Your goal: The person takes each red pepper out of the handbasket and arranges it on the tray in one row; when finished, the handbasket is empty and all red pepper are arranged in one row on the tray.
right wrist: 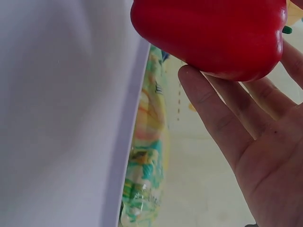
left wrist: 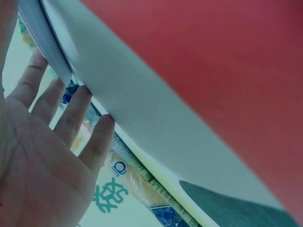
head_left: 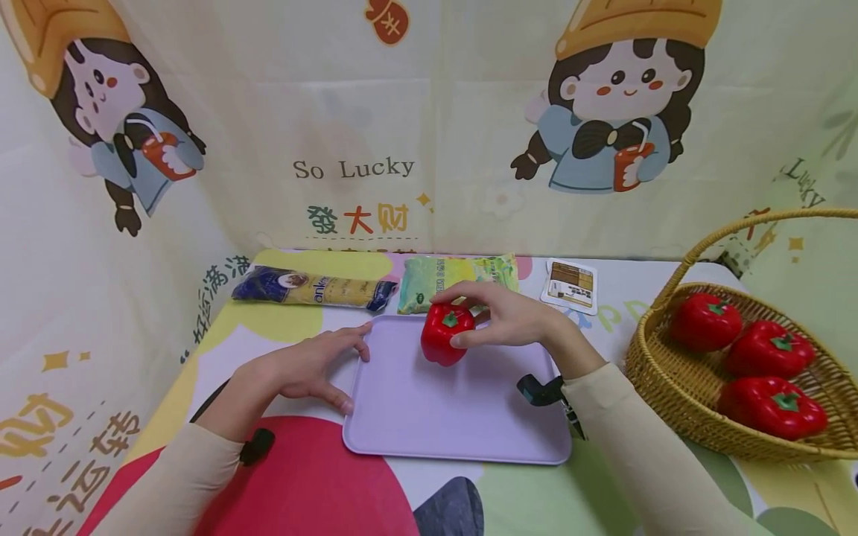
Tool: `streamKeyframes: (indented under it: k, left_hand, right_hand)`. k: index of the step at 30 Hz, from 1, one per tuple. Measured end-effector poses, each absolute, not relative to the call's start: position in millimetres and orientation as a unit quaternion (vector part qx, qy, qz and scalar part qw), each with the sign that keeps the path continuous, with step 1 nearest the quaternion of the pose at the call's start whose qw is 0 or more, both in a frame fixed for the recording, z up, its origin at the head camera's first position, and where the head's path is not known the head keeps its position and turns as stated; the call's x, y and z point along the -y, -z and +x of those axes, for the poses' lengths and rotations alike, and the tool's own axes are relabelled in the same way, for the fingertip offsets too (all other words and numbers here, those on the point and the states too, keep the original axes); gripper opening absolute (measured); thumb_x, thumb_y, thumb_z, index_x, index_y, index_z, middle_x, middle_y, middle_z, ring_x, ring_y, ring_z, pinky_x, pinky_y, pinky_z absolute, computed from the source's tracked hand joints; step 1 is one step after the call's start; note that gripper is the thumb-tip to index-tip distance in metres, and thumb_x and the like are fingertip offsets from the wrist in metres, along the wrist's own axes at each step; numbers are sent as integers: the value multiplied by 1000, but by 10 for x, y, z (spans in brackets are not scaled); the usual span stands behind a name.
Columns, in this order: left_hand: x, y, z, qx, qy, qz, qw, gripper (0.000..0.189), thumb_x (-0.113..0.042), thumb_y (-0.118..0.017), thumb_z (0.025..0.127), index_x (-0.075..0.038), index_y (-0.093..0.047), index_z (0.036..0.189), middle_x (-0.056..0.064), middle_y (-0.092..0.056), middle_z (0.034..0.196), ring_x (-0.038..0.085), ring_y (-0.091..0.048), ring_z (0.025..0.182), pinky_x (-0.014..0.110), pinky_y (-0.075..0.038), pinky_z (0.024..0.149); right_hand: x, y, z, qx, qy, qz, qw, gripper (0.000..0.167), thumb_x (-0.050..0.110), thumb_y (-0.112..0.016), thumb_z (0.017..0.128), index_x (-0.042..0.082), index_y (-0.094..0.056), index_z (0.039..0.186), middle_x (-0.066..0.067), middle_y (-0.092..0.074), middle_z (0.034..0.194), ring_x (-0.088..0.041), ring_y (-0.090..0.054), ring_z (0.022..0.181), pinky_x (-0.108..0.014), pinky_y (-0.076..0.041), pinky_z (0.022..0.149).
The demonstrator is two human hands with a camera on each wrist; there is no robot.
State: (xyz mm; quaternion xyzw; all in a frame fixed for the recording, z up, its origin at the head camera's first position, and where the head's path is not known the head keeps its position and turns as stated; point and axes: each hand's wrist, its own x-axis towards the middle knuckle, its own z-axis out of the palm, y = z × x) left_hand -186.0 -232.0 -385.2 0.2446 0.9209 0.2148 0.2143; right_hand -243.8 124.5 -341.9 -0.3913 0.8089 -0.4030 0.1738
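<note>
A red bell pepper (head_left: 439, 340) with a green stem top is held by my right hand (head_left: 515, 316), thumb on the near side and fingers on the far side. In the right wrist view the pepper (right wrist: 213, 35) is raised over the pale purple tray (head_left: 462, 420). My left hand (head_left: 304, 370) is at the tray's left edge, thumb and fingers spread and holding nothing. The left wrist view shows the left hand's fingers (left wrist: 71, 118) extended, a fingertip at the tray's rim (left wrist: 45, 40).
On the right stands a wicker basket (head_left: 660, 387) with three red bell peppers (head_left: 771, 350) and a tall handle. Behind the tray lie a blue and gold pasta packet (head_left: 315, 289), a green-yellow packet (head_left: 429, 279) and a small brown-white packet (head_left: 570, 285). A printed cloth wall (head_left: 469, 134) closes the back.
</note>
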Motion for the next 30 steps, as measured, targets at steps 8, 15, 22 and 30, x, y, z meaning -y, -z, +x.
streamKeyframes:
  k: [8,15,22,30]
  left_hand:
    - [2314,3840,-1860,-921,-212,251,212,69,-55,-91,67,-27,-56,120,6,-23,171,38,-23,155,63,-28,121]
    - [2328,3857,-1876,-923,-207,240,216,70,-57,-91,66,-32,-56,122,1,-20,172,35,-21,156,62,-29,121]
    - [2341,3862,-1887,-926,-205,231,218,70,-55,-91,66,-33,-56,123,2,-21,172,36,-22,156,63,-29,120]
    - [2318,3855,-1896,-923,-208,231,226,70,-55,-91,67,-34,-56,124,1,-21,172,36,-21,156,63,-30,120]
  right_hand:
    - [-1122,3499,-2449,-801,404,-404,177,71,24,-85,79,23,-55,143,5,-57,139,-20,-54,127,-39,-60,91]
    - [-1018,3526,-2489,-804,403,-400,175,70,26,-85,79,24,-56,143,3,-57,140,-21,-54,129,-39,-59,92]
    - [-878,3560,-2535,-802,401,-410,168,70,28,-83,81,25,-55,144,4,-56,141,-20,-52,130,-40,-59,93]
    - [-784,3600,-2576,-803,391,-413,177,68,28,-83,81,25,-56,144,5,-57,140,-18,-52,129,-40,-59,93]
